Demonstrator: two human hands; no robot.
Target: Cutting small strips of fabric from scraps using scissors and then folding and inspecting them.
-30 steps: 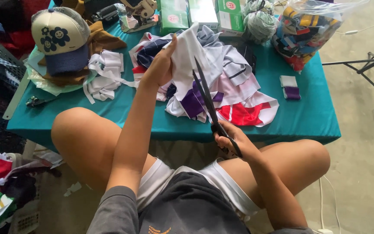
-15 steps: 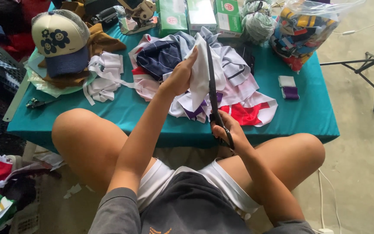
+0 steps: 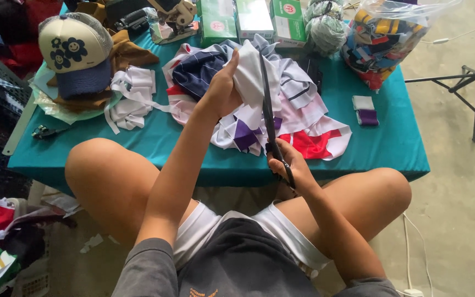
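Note:
I sit cross-legged at a low teal table (image 3: 391, 148). My left hand (image 3: 222, 88) is raised above it, gripping a white piece of fabric (image 3: 247, 82) pulled up from a heap of white, navy, purple and red cloth (image 3: 303, 118). My right hand (image 3: 288, 168) holds long black scissors (image 3: 267, 113) by the handles near the table's front edge. The blades point up and away along the right side of the held fabric, close against it.
A cream and navy cap (image 3: 75, 52) rests on brown cloth at the left, beside white strips (image 3: 133, 96). Green boxes (image 3: 251, 19), a yarn ball (image 3: 325, 27) and a clear bag of scraps (image 3: 383, 38) line the back. A black stand (image 3: 471, 82) is at the right.
My left hand has lifted the white fabric and shifted right. The scissors have swung from a slant to nearly straight up along the fabric, and my right hand has moved closer to the table edge.

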